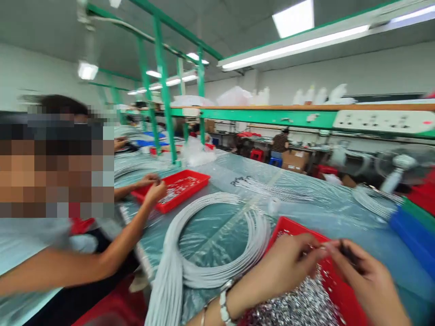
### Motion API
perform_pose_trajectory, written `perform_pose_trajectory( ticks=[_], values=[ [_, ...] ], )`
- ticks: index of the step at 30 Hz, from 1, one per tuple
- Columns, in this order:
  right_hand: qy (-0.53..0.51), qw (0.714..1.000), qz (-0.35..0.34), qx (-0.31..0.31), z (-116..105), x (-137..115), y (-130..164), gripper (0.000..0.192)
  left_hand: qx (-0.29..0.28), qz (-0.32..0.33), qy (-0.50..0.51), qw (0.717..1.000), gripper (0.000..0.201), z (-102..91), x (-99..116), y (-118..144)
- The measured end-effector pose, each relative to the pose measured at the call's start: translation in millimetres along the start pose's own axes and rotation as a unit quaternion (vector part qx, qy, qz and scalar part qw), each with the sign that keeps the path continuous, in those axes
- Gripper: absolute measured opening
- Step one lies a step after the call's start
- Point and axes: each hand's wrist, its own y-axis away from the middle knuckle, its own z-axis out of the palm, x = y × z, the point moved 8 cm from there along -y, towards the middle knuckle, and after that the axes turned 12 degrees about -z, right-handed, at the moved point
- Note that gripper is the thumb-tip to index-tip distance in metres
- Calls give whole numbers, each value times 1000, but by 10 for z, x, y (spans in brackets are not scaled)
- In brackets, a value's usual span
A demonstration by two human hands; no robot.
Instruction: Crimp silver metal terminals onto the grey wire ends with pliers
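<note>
My left hand [292, 260] and my right hand [369, 276] meet fingertip to fingertip above a red tray [350, 296]. A heap of small shiny metal pieces [299, 301] fills much of that tray. The left thumb and forefinger are pinched together, and what lies between them is too small to make out. Curled fingers of the right hand close around a small dark piece [348, 253], blurred and partly hidden. To the left of my forearm lies a large coil of white cables [175, 253] on the plastic-covered table [217, 246].
At left a co-worker's hands [154, 188] work over another red tray [204, 179]. A bundle of white cables with dark ends [272, 188] lies farther back, near a small white roll [273, 206]. Blue bins [413, 240] and a fan [397, 172] stand at right.
</note>
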Motion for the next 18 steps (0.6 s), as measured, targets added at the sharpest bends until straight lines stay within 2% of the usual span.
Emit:
perform_pose_trajectory(
  ticks=[1,2,5,9,12,15,18],
  values=[
    [-89,996,19,22,19,1,24,43,-12,-8,2,1000,31,-25,-19,-4],
    [-110,993,28,16,64,-15,31,41,-25,-15,3,1000,31,-52,-37,-16],
    [-124,991,52,6,147,-35,13,40,-54,-37,9,998,33,-141,-89,-69],
    [-142,987,74,-12,156,4,20,48,-92,-59,52,993,35,-165,-163,-112],
    [-155,984,84,-4,134,63,57,49,-51,-53,86,994,33,-205,-190,-123],
    [-165,981,98,2,145,105,107,42,4,-35,110,993,25,-251,-172,-94],
    [-174,979,102,-7,166,85,148,39,28,-27,122,992,20,-269,-125,-39]
  ],
)
